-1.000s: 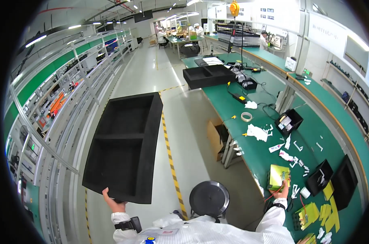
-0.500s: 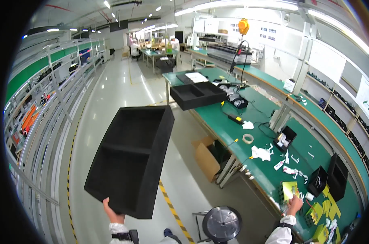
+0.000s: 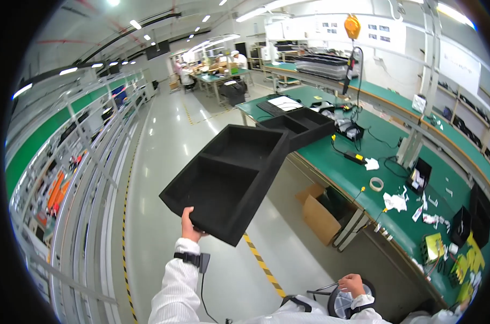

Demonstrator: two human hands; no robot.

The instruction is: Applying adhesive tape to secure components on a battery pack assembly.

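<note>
Swung toward the green tabletop (image 3: 328,162) since the earlier frames: the black tray (image 3: 218,186); the right hand (image 3: 353,284) is now off the yellow-green block (image 3: 433,248) on the tabletop. The tray is held in the air left of the tabletop, open face up and tilted; its long axis runs from the left hand (image 3: 190,224) obliquely forward to the tabletop's far end. One crosswise divider separates two compartments, whose black floors show. Left grip: clamped on the tray's near end, thumb over the rim. Right grip: fingers curled, left of the tabletop's near part, above a round stool (image 3: 339,304) in view; whether they enclose anything cannot be told. On the tabletop's far end, a second divided tray (image 3: 318,135) appears behind the first's leading corner; contact cannot be judged. Also on the tabletop, one black bin (image 3: 358,135) holds pale packets, and another bin (image 3: 426,167) holds whitish pieces. Beneath the tabletop, an open cardboard box (image 3: 320,220) contains something dark.
</note>
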